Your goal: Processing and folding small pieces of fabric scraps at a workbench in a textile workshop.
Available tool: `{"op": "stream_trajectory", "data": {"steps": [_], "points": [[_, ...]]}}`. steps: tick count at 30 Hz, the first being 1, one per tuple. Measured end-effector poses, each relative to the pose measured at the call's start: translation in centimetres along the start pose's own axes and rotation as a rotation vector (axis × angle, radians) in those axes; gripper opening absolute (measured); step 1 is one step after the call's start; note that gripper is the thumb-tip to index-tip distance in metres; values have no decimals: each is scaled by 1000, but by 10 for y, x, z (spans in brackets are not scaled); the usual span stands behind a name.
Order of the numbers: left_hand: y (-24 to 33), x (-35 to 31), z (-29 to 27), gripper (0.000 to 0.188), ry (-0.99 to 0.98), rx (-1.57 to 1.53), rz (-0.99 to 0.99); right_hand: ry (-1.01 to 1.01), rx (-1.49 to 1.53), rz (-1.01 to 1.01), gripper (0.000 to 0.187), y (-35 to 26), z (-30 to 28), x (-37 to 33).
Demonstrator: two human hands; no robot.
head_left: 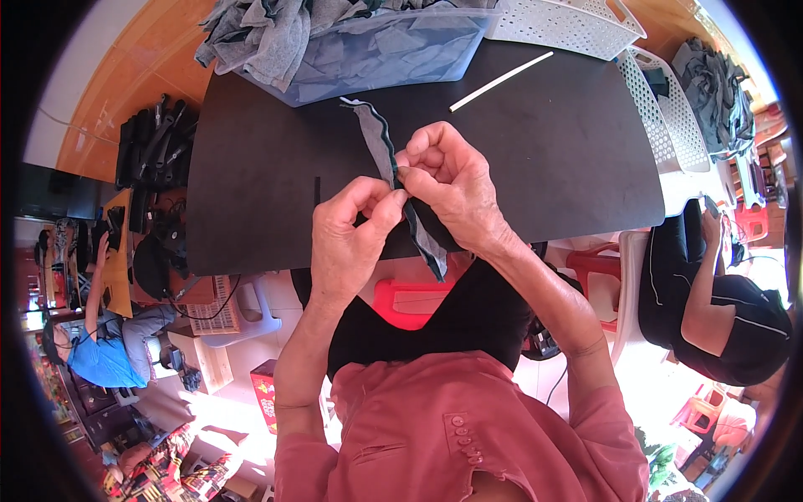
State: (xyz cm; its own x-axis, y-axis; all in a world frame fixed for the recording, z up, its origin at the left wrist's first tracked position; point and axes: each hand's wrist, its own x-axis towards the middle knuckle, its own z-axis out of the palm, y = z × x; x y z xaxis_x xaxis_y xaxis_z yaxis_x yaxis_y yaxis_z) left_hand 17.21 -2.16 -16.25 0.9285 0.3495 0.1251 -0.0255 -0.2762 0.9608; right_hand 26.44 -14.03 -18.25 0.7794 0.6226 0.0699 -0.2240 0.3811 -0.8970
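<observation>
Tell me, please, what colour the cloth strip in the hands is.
The cloth strip is grey, edged in dark green; the head view shows it best.

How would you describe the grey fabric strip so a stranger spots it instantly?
Find the dark table in front of the person. Over its near part, the left hand and right hand pinch a narrow grey fabric strip with a wavy dark green edge. Grey pieces are heaped in the see-through bin at the table's far side, but only this strip is held in the hands.
</observation>
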Motion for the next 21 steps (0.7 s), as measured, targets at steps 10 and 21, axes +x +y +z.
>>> {"op": "stream_trajectory", "data": {"steps": [10,21], "points": [[-11,4,-5,7,64,-106,-100,22,-232,-17,16,-11,2,-4],[-16,2,-6,8,-10,-154,-30,-106,-295,71,17,-13,-1,-11]]}}
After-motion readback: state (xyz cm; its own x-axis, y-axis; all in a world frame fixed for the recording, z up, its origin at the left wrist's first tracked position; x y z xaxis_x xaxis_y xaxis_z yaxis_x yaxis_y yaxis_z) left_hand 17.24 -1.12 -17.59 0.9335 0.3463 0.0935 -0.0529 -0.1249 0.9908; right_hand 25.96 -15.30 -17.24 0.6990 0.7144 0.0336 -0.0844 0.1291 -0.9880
